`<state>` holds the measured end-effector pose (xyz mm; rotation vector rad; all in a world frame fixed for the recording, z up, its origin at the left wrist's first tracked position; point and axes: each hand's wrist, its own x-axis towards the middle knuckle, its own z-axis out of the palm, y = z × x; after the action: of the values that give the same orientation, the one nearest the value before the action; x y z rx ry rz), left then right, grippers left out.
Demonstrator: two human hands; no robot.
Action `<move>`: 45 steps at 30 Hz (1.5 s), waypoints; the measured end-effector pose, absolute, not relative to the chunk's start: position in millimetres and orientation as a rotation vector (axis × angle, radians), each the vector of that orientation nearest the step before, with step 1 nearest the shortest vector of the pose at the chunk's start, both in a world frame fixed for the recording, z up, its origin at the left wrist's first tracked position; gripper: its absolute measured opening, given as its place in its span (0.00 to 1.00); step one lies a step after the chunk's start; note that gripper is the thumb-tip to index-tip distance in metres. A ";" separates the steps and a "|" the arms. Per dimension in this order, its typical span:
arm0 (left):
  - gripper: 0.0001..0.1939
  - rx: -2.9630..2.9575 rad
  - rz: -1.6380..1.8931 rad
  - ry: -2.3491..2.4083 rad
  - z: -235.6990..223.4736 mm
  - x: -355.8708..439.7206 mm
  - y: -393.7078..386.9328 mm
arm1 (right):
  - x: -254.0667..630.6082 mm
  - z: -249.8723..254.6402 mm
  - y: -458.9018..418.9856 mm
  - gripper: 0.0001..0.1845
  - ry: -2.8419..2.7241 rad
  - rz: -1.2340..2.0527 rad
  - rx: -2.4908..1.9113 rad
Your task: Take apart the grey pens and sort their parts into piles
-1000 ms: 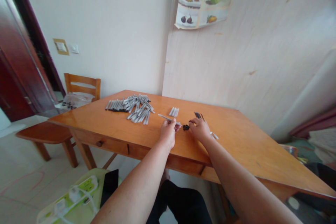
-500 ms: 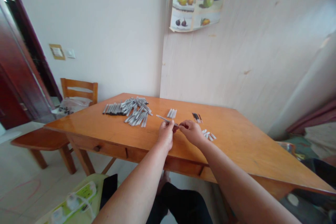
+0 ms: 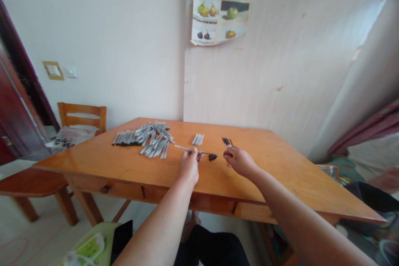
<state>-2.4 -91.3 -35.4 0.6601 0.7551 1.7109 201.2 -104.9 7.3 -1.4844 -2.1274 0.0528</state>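
Observation:
My left hand (image 3: 189,167) is closed around a pale grey pen barrel (image 3: 183,148), which points out to the left. From the barrel's right end a thin dark pen refill (image 3: 215,155) runs across to my right hand (image 3: 242,161), whose fingertips pinch its far end. How deep the refill sits in the barrel is hidden by my left fingers. Just beneath the refill lies a small cluster of black pen parts (image 3: 212,158). More dark refills (image 3: 226,141) lie behind my right hand, and white pieces beside it are mostly covered.
A large heap of grey pens (image 3: 156,139) lies at left on the wooden table (image 3: 280,174). Several pale barrels (image 3: 198,139) lie in a row at the back. A chair (image 3: 82,112) with a plastic bag stands at left. Below is a power strip (image 3: 89,249).
My right hand went from the black parts to the barrel's right end, then away to the right, where it now pinches a refill. My left hand kept the barrel. The view turned rightward.

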 end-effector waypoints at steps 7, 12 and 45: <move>0.14 0.655 1.747 0.819 -35.5 -2.9 -91.7 | 248.0 6.7 -93.3 0.10 -2.003 0.052 -1.681; 0.15 0.729 1.735 0.842 -33.9 -2.5 -94.4 | 258.4 6.7 -76.8 0.14 -1.745 0.062 -2.026; 0.17 0.838 1.681 0.916 -32.7 -1.5 -96.9 | 232.8 2.5 -13.1 0.16 -1.525 0.213 -2.330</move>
<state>-1.5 -96.9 -32.7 0.8379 0.9156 1.6812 232.8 -13.1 2.5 -2.3302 -1.5249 0.2126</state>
